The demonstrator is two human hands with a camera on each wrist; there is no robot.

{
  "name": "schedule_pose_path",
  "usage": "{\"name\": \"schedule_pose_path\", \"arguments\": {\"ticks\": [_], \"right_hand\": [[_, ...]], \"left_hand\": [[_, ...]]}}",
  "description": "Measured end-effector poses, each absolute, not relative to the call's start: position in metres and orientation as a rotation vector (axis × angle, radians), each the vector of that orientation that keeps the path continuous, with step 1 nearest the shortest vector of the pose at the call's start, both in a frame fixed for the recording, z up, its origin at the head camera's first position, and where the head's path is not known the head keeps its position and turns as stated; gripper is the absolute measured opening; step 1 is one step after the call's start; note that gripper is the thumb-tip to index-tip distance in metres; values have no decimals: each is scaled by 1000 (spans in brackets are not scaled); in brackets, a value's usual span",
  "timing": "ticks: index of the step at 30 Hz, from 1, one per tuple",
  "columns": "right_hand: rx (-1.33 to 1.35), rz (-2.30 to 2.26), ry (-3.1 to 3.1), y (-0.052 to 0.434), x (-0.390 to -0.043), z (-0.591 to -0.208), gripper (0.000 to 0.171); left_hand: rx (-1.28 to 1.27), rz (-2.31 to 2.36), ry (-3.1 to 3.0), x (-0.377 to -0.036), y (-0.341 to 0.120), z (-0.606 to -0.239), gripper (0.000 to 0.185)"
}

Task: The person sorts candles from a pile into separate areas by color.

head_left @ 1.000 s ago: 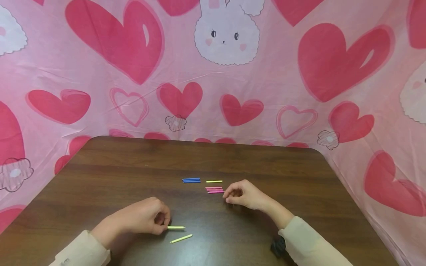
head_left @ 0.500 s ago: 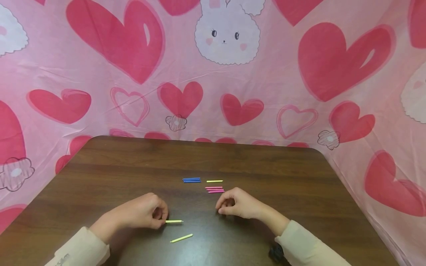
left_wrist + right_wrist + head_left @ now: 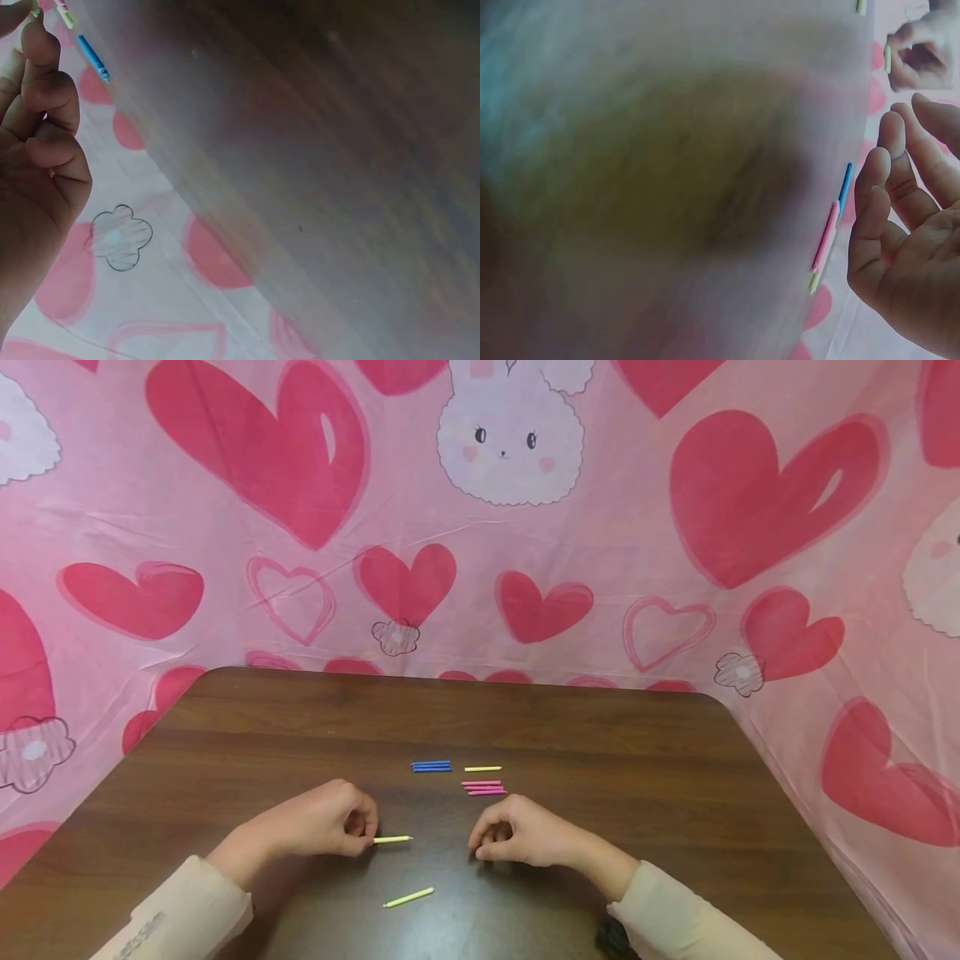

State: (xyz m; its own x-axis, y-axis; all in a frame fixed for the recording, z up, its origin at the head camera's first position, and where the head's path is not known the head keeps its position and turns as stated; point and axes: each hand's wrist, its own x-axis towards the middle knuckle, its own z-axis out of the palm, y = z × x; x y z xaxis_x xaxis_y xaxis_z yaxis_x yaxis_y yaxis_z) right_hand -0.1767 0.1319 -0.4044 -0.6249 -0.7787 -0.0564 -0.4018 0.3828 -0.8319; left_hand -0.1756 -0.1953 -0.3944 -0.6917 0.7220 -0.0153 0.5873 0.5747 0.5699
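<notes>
My left hand (image 3: 324,821) pinches one end of a thin yellow candle (image 3: 393,840) between thumb and forefinger, and the candle points right. In the left wrist view its tip shows at the fingertips. A second yellow candle (image 3: 408,897) lies slanted on the table nearer to me. My right hand (image 3: 528,833) hovers low over the table with its fingers loosely bent and nothing between them. Just beyond it is a row of pink candles (image 3: 483,787). Behind these lies one yellow candle (image 3: 483,769), with a row of blue candles (image 3: 431,767) to its left.
The dark wooden table (image 3: 300,718) has rounded far corners. A pink cloth (image 3: 510,543) printed with hearts and rabbits hangs around its back and sides. A small black object (image 3: 613,937) shows under the right sleeve.
My left hand has moved away from me over the table, carrying the yellow candle. My right hand has drawn back from the pink candles, towards me and left. The lying candles have not moved.
</notes>
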Motion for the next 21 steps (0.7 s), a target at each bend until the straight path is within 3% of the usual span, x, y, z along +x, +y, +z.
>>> {"name": "schedule_pose_path", "arguments": {"ticks": [21], "right_hand": [[-1124,-979,2177,103,-164,-406,9]], "left_hand": [[1015,807,2603,-211,-185,-395,10]]}}
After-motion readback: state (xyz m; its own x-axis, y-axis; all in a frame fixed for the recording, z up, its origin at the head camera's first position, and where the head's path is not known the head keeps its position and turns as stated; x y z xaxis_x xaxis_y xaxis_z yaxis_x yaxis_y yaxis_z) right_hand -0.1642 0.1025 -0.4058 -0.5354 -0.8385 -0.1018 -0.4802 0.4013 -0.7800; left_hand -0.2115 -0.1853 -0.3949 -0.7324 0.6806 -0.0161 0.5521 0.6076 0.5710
